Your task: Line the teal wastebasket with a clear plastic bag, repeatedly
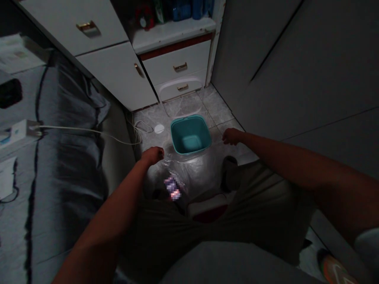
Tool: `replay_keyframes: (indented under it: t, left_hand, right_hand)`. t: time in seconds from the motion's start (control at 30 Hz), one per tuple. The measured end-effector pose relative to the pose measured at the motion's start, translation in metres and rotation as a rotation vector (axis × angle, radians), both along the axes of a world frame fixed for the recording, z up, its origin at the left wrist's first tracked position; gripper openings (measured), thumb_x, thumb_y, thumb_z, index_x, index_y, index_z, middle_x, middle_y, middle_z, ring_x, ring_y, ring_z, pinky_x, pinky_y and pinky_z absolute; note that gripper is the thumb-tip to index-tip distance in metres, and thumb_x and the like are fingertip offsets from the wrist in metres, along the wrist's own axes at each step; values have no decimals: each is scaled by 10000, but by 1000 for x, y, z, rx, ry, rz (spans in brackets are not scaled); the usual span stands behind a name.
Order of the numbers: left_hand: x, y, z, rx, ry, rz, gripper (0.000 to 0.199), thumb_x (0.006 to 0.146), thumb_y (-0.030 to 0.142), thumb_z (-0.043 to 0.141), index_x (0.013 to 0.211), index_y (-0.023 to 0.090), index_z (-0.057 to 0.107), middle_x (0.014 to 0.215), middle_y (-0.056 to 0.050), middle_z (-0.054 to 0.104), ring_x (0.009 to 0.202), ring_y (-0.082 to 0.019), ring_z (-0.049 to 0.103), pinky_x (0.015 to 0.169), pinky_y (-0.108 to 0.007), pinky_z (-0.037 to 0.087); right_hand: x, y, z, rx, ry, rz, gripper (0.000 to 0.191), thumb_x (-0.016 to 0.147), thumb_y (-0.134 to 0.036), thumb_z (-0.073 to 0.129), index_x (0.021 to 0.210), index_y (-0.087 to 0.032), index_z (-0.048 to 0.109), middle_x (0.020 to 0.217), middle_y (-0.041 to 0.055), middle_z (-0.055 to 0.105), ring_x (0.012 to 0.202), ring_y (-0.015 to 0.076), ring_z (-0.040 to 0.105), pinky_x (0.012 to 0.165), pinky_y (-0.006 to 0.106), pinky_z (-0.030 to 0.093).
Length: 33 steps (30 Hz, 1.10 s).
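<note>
Teal plastic bin (191, 135) sat between our L hand (152, 155) and R hand (232, 136); both loosely curled, nothing gripped, L nearest clear poly bag (177, 173).

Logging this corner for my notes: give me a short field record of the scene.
Left hand: curled, nothing visible in it, above a clear plastic bag
Right hand: curled, nothing visible in it, beside a teal square bin
Floor: pale marbled tiles
Rest: white drawers with brass handles; white cable; grey bedding
</note>
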<state>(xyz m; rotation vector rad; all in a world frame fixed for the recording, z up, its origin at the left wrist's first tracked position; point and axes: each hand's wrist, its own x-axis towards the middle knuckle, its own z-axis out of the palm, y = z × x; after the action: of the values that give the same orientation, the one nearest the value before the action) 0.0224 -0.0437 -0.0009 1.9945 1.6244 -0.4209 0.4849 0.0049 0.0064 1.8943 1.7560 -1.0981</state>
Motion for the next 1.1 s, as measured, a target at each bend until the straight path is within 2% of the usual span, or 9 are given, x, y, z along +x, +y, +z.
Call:
replay_keyframes:
  t: [0.13, 0.3, 0.5, 0.6, 0.73, 0.8, 0.9, 1.0, 1.1]
  left_hand:
    - [8, 4, -1, 48, 101, 53, 190, 892, 332, 674, 1025, 262, 790, 1144, -95, 805, 1044, -283, 729, 764, -300, 482]
    - [17, 7, 2, 119, 134, 107, 261, 934, 333, 604, 1115, 258, 776, 1202, -128, 785, 1103, -322, 720, 790, -332, 507]
    - [20, 4, 7, 201, 86, 164, 238, 932, 333, 658, 1133, 239, 745, 1220, -114, 761, 1113, -295, 713, 831, -330, 524]
    - [21, 6, 18, 292, 4, 226, 278, 919, 298, 708, 1188, 232, 731, 1246, -104, 729, 1103, -264, 709, 872, -320, 529]
    - [24, 4, 47, 395, -196, 308, 416, 848, 264, 794, 1255, 221, 720, 1259, -117, 687, 1001, -233, 717, 859, -318, 538]
    - [25, 0, 63, 438, -352, 357, 397, 848, 298, 788, 1231, 216, 723, 1196, -102, 703, 890, -207, 713, 807, -313, 541]
    - [30, -8, 77, 481, -596, 418, 308, 904, 403, 699, 1143, 211, 727, 1014, -57, 737, 780, -186, 694, 733, -301, 533]
    - [34, -16, 76, 438, -712, 425, 292, 911, 432, 651, 1065, 197, 730, 900, -43, 742, 759, -187, 693, 714, -296, 529]
    - [38, -19, 70, 327, -621, 390, 256, 909, 390, 652, 1054, 199, 741, 881, -44, 757, 731, -186, 692, 703, -295, 515]
  right_hand:
    - [3, 6, -6, 75, -59, 73, 327, 881, -234, 793, 1190, -127, 808, 856, 118, 787, 732, 211, 741, 736, 318, 605]
    - [6, 2, -7, 188, -119, 191, 255, 866, -251, 766, 1106, -192, 828, 1210, 123, 778, 1096, 258, 721, 940, 330, 545]
    - [3, -4, -8, 197, -201, 194, 275, 885, -269, 708, 1129, -201, 814, 1252, 160, 748, 1147, 297, 705, 954, 392, 536]
    - [3, -4, -9, 224, -245, 145, 305, 903, -291, 674, 1160, -191, 802, 1245, 185, 739, 1149, 310, 707, 947, 413, 541]
    - [3, 6, -6, 294, -231, 99, 284, 911, -305, 649, 1113, -178, 803, 1207, 181, 744, 1156, 300, 702, 928, 375, 545]
    - [-3, 21, 4, 353, -146, 30, 249, 928, -285, 636, 1072, -159, 796, 1155, 179, 754, 1102, 272, 715, 888, 321, 547]
    - [-24, 56, 32, 359, 144, -289, 331, 962, -237, 599, 1260, -149, 712, 1065, 142, 764, 822, 177, 712, 718, 253, 546]
    - [-53, 94, 71, 284, 540, -601, 595, 977, -188, 537, 1564, -225, 446, 1073, 82, 758, 616, 106, 621, 603, 226, 537]
    - [-76, 121, 107, 204, 840, -644, 616, 1023, -223, 452, 1616, -307, 311, 1121, 61, 753, 637, 107, 638, 639, 231, 569]
